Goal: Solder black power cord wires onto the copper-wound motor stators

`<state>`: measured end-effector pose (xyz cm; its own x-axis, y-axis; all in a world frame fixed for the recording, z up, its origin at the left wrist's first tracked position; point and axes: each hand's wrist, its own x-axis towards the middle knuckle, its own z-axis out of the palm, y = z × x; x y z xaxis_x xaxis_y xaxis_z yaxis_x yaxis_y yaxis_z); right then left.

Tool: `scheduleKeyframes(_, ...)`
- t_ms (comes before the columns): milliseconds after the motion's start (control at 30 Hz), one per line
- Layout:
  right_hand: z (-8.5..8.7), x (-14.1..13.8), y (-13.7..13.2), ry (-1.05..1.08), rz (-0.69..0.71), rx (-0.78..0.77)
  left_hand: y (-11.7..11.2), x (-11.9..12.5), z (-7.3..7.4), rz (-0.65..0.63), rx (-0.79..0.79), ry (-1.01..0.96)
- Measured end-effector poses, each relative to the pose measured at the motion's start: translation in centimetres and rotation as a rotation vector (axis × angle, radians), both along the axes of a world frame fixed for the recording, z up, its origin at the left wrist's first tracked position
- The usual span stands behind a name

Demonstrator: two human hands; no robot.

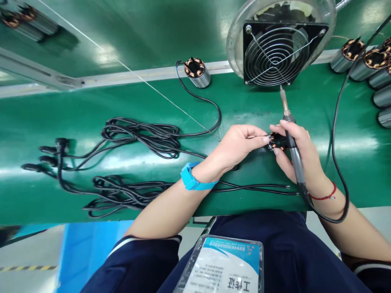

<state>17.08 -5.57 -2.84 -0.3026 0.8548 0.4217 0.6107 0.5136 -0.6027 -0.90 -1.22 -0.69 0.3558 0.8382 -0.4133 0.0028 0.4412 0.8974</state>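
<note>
My right hand (301, 152) is closed round a soldering iron (297, 162), its bare tip pointing away toward the fan. The fingertips of that same hand steady a motor stator (277, 141) with copper windings, partly hidden by the fingers and the iron. At the stator's near-left rim, my left hand (241, 142) pinches what looks like a thin dark wire; its end is covered by the thumb and fingers. A black cable (194, 153) runs under my left wrist. Two more cable ends (262, 189) lie on the green bench below my hands.
A round-housed fan with a wire guard (275, 61) stands behind the iron. One stator (197, 72) with a cable stands at the back rail; several more (371, 67) are at right. Coiled cables (140, 136) lie left. A thin pale strand (161, 94) slants across. The iron's cord (336, 118) loops right.
</note>
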Motion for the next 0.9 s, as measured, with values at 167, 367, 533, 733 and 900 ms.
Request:
scheduleKeyframes(167,-0.6,-0.1,0.2,-0.049,-0.032,0.039,0.3,-0.6,0.3,-0.036,-0.090,0.006)
scheduleKeyframes(367,-0.7,-0.6,0.5,-0.047,-0.075,0.076,0.3,-0.1,0.1,0.026,0.008,0.048)
scheduleKeyframes(533,-0.6,-0.5,0.8,-0.025,-0.098,0.123,0.1,-0.3,0.0,-0.009,0.031,0.027)
scheduleKeyframes(733,-1.0,-0.4,0.5,0.055,-0.163,0.112,-0.1,-0.2,0.1,-0.191,0.129,0.079)
scheduleKeyframes(900,-1.4,-0.8,0.4,0.054,-0.204,0.097,-0.4,0.9,-1.0,-0.321,0.264,0.190)
